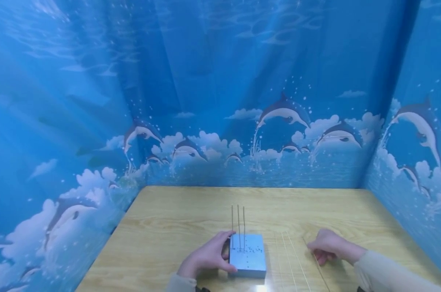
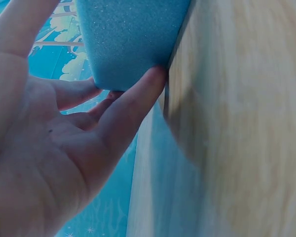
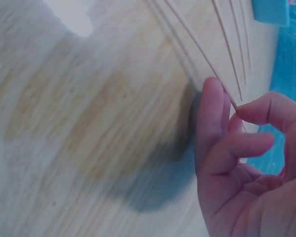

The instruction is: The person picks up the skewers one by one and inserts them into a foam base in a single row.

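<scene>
A light blue foam block point(image 1: 251, 259) with many small dark holes in its top lies on the table. Three thin sticks point(image 1: 238, 223) stand upright in its left part. My left hand point(image 1: 210, 254) holds the block from the left, thumb at the near edge and fingers at the far one. In the left wrist view a finger touches the foam's point(image 2: 133, 39) lower edge. To the right of the block, my right hand point(image 1: 329, 245) pinches a thin stick point(image 3: 202, 52) near its far end between thumb and fingers, the rest slanting toward the near edge.
Three more thin sticks point(image 3: 228, 49) lie roughly side by side on the table, between the block and my right hand. The wood-grain table point(image 1: 176, 215) is bordered at the back and sides by blue dolphin-print curtains point(image 1: 213, 101).
</scene>
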